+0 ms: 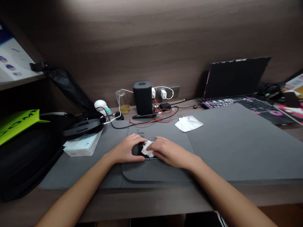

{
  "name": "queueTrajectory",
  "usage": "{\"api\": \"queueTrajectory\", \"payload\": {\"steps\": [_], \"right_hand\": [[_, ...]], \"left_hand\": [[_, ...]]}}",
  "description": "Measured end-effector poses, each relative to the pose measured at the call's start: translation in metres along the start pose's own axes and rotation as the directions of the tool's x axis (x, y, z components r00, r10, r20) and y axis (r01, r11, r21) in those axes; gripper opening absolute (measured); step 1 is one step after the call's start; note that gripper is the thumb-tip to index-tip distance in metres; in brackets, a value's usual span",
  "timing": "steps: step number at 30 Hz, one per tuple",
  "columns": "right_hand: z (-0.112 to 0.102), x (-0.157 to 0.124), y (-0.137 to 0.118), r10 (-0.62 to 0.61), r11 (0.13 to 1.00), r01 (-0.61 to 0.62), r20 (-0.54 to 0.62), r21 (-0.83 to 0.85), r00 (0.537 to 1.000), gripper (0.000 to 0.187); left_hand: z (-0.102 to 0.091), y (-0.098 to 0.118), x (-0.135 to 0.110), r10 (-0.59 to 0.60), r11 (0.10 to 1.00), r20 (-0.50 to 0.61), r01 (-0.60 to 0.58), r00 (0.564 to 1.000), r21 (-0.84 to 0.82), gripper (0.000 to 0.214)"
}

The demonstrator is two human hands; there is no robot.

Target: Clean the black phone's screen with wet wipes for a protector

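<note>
A black, flat phone (135,150) lies on the grey desk mat (151,175), mostly covered by my hands. My left hand (129,148), with a ring on one finger, grips its left end, thumb along the near edge and fingers along the far edge. In my right hand (168,152) a crumpled white tissue (147,149) is pinched and pressed onto the phone's surface. Another white tissue (188,123), folded flat, lies on the mat beyond my right hand.
Behind my hands stand a black speaker (142,99) and a glass jar (123,102), with a red cable (165,119) looping nearby. An open laptop (236,78) is at the back right. At left are a tissue pack (82,145) and a black bag (30,167).
</note>
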State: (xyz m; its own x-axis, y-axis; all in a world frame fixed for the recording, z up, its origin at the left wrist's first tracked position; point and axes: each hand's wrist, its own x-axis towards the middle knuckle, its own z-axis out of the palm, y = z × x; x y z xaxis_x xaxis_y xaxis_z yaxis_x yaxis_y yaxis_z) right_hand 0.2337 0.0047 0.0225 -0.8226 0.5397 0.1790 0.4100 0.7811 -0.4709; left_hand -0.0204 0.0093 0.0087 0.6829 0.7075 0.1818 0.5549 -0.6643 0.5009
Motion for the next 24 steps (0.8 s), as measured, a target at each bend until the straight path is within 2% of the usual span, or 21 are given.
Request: {"api": "queueTrajectory", "payload": {"steps": [5,10,15,19,24], "right_hand": [[-0.032,-0.022,0.012,0.188,0.980,-0.190,0.039,0.062,0.981,0.025],[-0.043,-0.028,0.014,0.228,0.969,-0.234,0.069,0.085,0.971,0.023],[-0.029,-0.016,0.014,0.197,0.980,-0.198,0.029,0.024,0.980,0.027],[-0.006,0.001,0.006,0.048,0.999,-0.047,-0.034,0.024,0.998,0.031],[0.012,0.014,-0.007,-0.076,0.997,0.075,-0.017,-0.021,0.997,0.033]], "left_hand": [[-0.002,0.001,0.001,0.019,1.000,0.014,-0.018,1.000,-0.016,0.062],[-0.002,-0.001,0.002,0.016,1.000,-0.011,-0.016,1.000,-0.004,0.062],[-0.001,-0.003,0.003,0.037,0.999,-0.017,-0.037,0.999,0.013,0.063],[0.000,-0.004,0.003,0.035,0.999,-0.029,-0.034,0.999,0.015,0.063],[0.001,-0.003,0.003,0.058,0.998,-0.040,-0.058,0.997,0.008,0.061]]}}
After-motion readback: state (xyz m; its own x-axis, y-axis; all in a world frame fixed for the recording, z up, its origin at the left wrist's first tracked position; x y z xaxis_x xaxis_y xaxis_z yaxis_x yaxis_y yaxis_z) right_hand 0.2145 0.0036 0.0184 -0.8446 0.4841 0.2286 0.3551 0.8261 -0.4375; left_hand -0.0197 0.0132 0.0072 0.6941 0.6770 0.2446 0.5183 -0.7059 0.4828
